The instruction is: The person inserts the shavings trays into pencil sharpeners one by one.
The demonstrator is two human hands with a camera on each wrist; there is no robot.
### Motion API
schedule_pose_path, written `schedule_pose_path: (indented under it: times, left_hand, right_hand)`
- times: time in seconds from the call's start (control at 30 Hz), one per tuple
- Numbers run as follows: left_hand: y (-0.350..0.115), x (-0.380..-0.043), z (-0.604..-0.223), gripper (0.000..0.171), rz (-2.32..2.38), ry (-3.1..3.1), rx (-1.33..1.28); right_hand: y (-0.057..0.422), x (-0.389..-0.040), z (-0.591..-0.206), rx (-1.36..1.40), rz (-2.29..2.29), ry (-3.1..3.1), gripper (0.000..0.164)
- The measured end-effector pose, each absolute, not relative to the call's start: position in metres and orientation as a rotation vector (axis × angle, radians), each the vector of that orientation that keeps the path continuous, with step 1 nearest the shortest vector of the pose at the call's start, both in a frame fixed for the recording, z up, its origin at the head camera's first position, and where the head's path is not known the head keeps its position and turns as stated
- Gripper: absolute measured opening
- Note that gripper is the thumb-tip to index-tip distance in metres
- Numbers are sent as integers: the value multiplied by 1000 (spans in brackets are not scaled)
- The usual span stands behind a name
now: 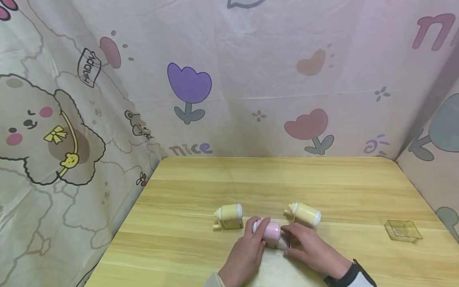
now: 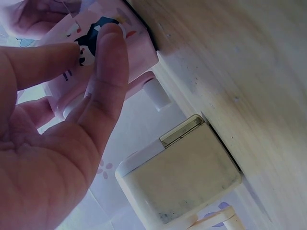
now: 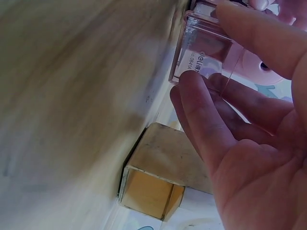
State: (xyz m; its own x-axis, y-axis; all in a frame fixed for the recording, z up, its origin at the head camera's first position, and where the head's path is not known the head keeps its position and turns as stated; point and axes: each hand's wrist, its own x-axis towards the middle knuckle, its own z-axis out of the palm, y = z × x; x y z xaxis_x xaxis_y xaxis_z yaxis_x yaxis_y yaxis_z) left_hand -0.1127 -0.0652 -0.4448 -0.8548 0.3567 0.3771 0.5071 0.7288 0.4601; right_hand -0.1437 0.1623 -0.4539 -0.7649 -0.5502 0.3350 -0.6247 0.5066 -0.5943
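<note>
A pink crank pencil sharpener point(image 1: 271, 231) stands on the table, and my left hand point(image 1: 246, 250) grips its body. A cartoon print shows on its side in the left wrist view. At its right end is a clear, pink-tinted shavings drawer point(image 3: 204, 40), pinched between the thumb and fingers of my right hand point(image 1: 312, 249). The drawer sticks out from the sharpener; how far it sits inside is hidden. One yellow sharpener point(image 1: 230, 216) stands left of my hands, with a clear drawer showing at its end. Another yellow sharpener point(image 1: 305, 214) stands behind my right hand, its drawer slot hollow.
A loose transparent yellow drawer point(image 1: 403, 231) lies at the right side of the wooden table point(image 1: 251, 175). Printed cloth point(image 1: 244, 79) hangs behind the table and along both sides.
</note>
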Motion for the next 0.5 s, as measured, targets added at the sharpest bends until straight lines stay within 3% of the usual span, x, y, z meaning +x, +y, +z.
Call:
schedule_pose_path:
  times: [0.5]
  left_hand:
    - [-65, -114, -446, 60, -830, -2678, -691]
  right_hand:
    - [157, -147, -454, 1055, 1151, -2652, 48]
